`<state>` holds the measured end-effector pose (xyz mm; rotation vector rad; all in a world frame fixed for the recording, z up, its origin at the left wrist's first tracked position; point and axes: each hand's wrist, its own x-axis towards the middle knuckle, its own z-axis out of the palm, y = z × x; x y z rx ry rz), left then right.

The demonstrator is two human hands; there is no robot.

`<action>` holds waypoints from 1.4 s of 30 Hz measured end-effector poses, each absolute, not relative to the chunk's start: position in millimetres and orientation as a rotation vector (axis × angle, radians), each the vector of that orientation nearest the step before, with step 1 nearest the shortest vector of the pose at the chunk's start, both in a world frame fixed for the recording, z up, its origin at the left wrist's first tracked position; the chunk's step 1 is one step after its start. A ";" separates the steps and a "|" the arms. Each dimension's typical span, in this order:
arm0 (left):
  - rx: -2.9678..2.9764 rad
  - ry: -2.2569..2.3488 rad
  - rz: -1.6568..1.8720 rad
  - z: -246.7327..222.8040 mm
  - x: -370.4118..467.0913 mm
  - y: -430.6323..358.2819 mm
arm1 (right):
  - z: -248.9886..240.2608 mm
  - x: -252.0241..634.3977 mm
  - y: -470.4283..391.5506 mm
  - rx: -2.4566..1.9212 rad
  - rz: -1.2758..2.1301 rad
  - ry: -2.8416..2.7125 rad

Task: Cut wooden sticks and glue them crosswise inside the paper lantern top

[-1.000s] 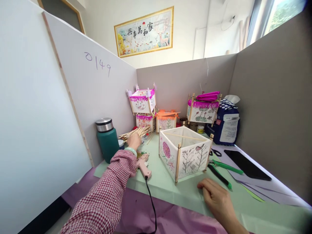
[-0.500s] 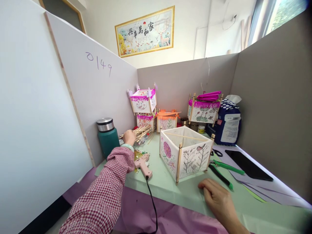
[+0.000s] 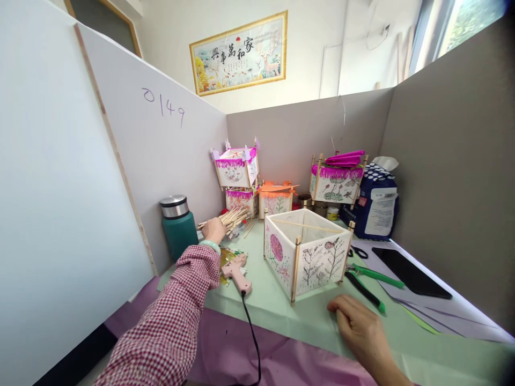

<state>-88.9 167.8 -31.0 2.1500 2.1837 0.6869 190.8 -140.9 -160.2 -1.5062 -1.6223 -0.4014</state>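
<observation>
My left hand (image 3: 214, 230) reaches to the near side of a loose pile of thin wooden sticks (image 3: 236, 217), beside the teal bottle (image 3: 178, 230). Its fingers are hidden behind the back of the hand, so their grip does not show. My right hand (image 3: 358, 324) rests on the table at the lower right, fingers curled in and holding nothing visible. Between the hands stands a white lantern frame (image 3: 324, 262) with wooden corner posts, flower and plant drawings on its sides, and thin sticks across its open top. A pink hot glue gun (image 3: 237, 272) lies near my left wrist.
Green-handled pliers (image 3: 372, 276), scissors (image 3: 359, 252) and a black phone (image 3: 410, 272) lie on the right. Finished-looking lanterns (image 3: 235, 170) with coloured fringe stand at the back. A blue tissue pack (image 3: 377, 206) is at the right rear. The glue gun's cord (image 3: 252, 338) hangs over the front edge.
My left hand has shifted slightly down and toward me beside the stick pile. The right hand and the lantern frame have stayed where they were.
</observation>
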 end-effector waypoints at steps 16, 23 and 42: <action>2.275 2.175 0.529 -33.2 -99.8 150.9 | -160.9 193.5 -139.2 -1.500 -0.466 -1.653; 2.329 2.211 0.562 -41.0 -101.2 139.5 | -160.3 192.0 -139.9 -1.507 -0.432 -1.642; 2.383 2.126 0.613 -45.8 -101.4 141.4 | -168.7 198.8 -137.3 -1.516 -0.452 -1.679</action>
